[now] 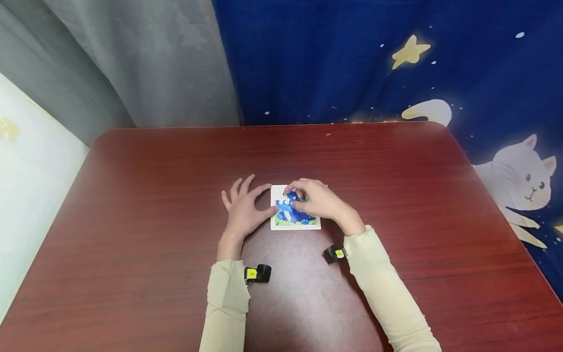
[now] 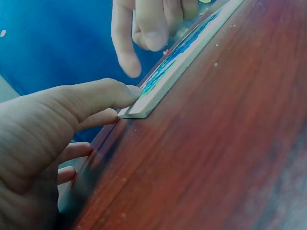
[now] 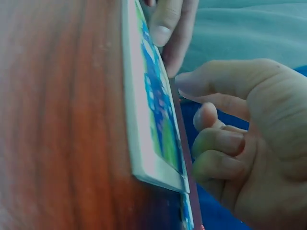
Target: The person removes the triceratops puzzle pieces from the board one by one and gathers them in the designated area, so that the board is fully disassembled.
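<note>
A small jigsaw puzzle (image 1: pixel 295 215) with a blue, white and green picture lies flat in a pale frame (image 1: pixel 272 227) on the table. My left hand (image 1: pixel 244 210) is spread at its left side. In the left wrist view, the left thumb (image 2: pixel 115 93) rests on the frame's edge and the index fingertip touches near the corner. Above the picture's upper part hovers my right hand (image 1: pixel 318 198), thumb and index bent with a gap between them. I make out no piece between these fingers. The right hand hides the puzzle's upper right.
The puzzle lies on a reddish-brown table (image 1: pixel 154 220). In the right wrist view, a blurred blue and white item (image 3: pixel 187 211) shows past the frame's corner. A tiny red bit (image 1: pixel 328 134) lies by the far edge. Grey (image 1: pixel 167 58) and blue curtains (image 1: pixel 325 58) hang behind.
</note>
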Demonstrator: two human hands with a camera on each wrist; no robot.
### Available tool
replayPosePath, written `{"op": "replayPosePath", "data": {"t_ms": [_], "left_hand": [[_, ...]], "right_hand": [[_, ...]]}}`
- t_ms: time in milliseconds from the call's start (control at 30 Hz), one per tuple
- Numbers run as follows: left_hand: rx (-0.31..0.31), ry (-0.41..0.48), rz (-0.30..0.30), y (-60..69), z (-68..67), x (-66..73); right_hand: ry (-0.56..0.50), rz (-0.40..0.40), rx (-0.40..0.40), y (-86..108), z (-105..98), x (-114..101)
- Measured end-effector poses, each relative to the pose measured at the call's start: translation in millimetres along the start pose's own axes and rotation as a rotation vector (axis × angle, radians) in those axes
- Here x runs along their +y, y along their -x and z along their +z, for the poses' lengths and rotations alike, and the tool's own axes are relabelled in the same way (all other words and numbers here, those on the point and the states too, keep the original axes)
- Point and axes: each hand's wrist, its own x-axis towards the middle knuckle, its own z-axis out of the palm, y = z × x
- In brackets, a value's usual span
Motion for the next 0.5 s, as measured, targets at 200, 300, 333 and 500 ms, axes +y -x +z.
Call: {"op": "replayPosePath", "data": {"t_ms": [200, 300, 333, 500], "left_hand": [[-0.008, 0.000, -0.003, -0.5, -0.4, 0.0], [-0.008, -0.002, -0.005, -0.7, -0.9, 0.0], [-0.008, -0.003, -0.006, -0.7, -1.1, 0.1], [-0.011, 0.001, -0.014, -1.4, -1.5, 0.0]], "right_hand": [[0.059, 0.014, -0.035, -1.4, 6.4, 0.9], [0.075, 0.019, -0.039, -1.9, 7.1, 1.2], [0.082, 0.021, -0.040, -2.0, 7.2, 1.4], [0.086, 0.016, -0.048, -3.5, 7.1, 1.7]]}}
